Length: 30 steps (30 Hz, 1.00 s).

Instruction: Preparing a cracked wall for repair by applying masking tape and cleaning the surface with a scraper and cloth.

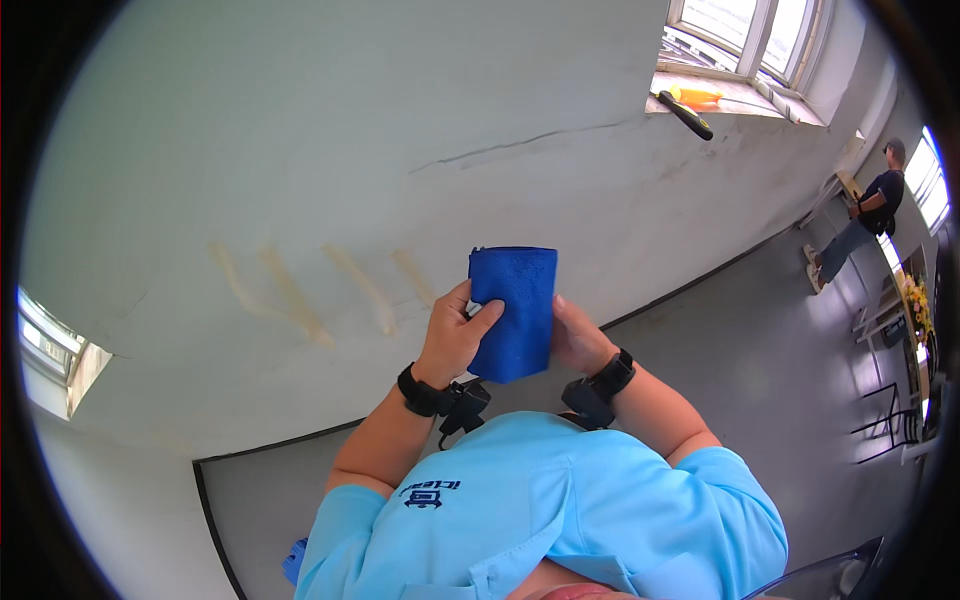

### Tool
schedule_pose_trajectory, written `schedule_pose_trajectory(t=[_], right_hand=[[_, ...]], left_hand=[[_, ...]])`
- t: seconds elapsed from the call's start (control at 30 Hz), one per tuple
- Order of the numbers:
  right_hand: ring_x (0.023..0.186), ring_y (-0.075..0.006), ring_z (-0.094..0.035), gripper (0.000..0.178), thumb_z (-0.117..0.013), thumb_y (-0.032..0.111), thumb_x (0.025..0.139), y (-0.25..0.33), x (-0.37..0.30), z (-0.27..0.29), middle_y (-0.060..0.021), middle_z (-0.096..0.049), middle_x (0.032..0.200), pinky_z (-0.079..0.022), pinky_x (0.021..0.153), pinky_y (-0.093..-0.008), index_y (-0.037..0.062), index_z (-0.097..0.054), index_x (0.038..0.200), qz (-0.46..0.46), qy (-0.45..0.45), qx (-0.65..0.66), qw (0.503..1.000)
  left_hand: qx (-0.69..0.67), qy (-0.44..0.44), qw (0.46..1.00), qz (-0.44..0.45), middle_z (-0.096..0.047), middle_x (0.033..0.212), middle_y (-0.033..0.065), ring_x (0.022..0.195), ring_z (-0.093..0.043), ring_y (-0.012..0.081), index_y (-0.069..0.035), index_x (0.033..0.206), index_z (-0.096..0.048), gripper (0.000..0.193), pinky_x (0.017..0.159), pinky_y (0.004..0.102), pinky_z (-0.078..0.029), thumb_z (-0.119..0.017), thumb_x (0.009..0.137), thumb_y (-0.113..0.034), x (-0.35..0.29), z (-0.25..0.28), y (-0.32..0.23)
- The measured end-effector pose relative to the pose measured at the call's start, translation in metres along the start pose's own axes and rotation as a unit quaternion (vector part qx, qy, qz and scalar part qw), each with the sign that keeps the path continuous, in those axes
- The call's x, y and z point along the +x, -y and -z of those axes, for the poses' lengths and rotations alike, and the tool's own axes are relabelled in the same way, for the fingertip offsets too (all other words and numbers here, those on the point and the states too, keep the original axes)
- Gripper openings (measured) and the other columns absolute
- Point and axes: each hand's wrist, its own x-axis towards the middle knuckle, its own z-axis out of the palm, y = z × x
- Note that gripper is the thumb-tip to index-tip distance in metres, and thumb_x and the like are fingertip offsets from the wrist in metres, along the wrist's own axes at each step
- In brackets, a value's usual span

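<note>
A folded blue cloth [514, 318] is held up in front of my chest, its flat face toward me and its top edge level. My left hand [455, 335] grips its left side, with the thumb pressed on the face and the other fingers partly behind. At the right edge, my right hand [581, 338] holds the cloth with its thumb along the side; most of its fingers are hidden. Both wrists wear black straps with small dark devices. Beyond the cloth stands a pale wall [300, 150] with several yellowish streaks [357, 288] and a long crack.
On the window sill [740, 95] at upper right lie a black-handled tool [686, 115] and an orange object [695, 95]. Another person [868, 215] stands far right, near tables, flowers [916, 305] and a black chair [888, 422]. Grey floor [720, 330] meets the wall at a dark skirting.
</note>
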Motion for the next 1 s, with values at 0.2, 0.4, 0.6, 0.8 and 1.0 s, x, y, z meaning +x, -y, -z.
schedule_pose_trajectory(t=[0.2, 0.4, 0.6, 0.8, 1.0], right_hand=[[0.099, -0.0168, -0.054, 0.042, -0.057, 0.029, 0.085, 0.008, 0.001, -0.004, -0.0092, -0.054, 0.111, -0.045, 0.087, -0.0348, 0.005, -0.045, 0.117, 0.032, -0.103, -0.012, 0.994], [0.093, -0.0153, -0.056, 0.03, -0.05, 0.024, 0.09, 0.03, 0.0, 0.024, -0.0082, -0.057, 0.106, -0.048, 0.082, -0.0328, 0.0044, -0.048, 0.113, 0.042, -0.102, -0.002, 0.994], [0.09, -0.0137, -0.057, 0.029, -0.045, 0.024, 0.092, 0.061, -0.007, 0.05, -0.0066, -0.057, 0.104, -0.049, 0.079, -0.0301, 0.0042, -0.047, 0.113, 0.051, -0.15, -0.014, 0.987], [0.087, -0.0103, -0.056, 0.032, -0.044, 0.025, 0.093, 0.067, -0.007, 0.054, -0.0055, -0.056, 0.104, -0.047, 0.078, -0.0261, 0.0045, -0.045, 0.117, 0.052, -0.063, -0.061, 0.995], [0.089, -0.0106, -0.055, 0.033, -0.046, 0.022, 0.092, 0.076, -0.006, 0.07, -0.0043, -0.056, 0.103, -0.046, 0.078, -0.0258, 0.0038, -0.044, 0.119, 0.065, -0.038, -0.12, 0.99]], left_hand=[[0.041, -0.016, 0.997, -0.065, -0.048, 0.111, 0.0102, 0.098, -0.05, 0.0137, -0.006, 0.131, -0.029, 0.054, 0.082, 0.027, -0.046, -0.057, 0.085, -0.012, 0.012, -0.001, 0.007], [0.054, -0.1, 0.99, -0.085, -0.045, 0.114, 0.0115, 0.092, -0.049, 0.0133, -0.012, 0.136, -0.021, 0.062, 0.076, 0.0255, -0.046, -0.056, 0.085, -0.013, 0.024, -0.008, 0.028], [0.111, -0.057, 0.992, -0.002, -0.043, 0.121, 0.0094, 0.094, -0.048, 0.0132, -0.001, 0.128, -0.034, 0.049, 0.078, 0.025, -0.043, -0.054, 0.085, -0.011, 0.023, -0.022, 0.053], [-0.006, 0.066, 0.995, 0.078, -0.042, 0.123, 0.0113, 0.114, -0.041, 0.0205, 0.001, 0.129, -0.029, 0.062, 0.096, 0.0351, -0.035, -0.062, 0.081, -0.019, 0.043, -0.081, 0.056], [-0.005, -0.003, 0.994, 0.105, -0.045, 0.121, 0.0132, 0.106, -0.048, 0.0183, 0.002, 0.129, -0.028, 0.06, 0.09, 0.0319, -0.041, -0.061, 0.082, -0.017, 0.054, -0.101, 0.075]])
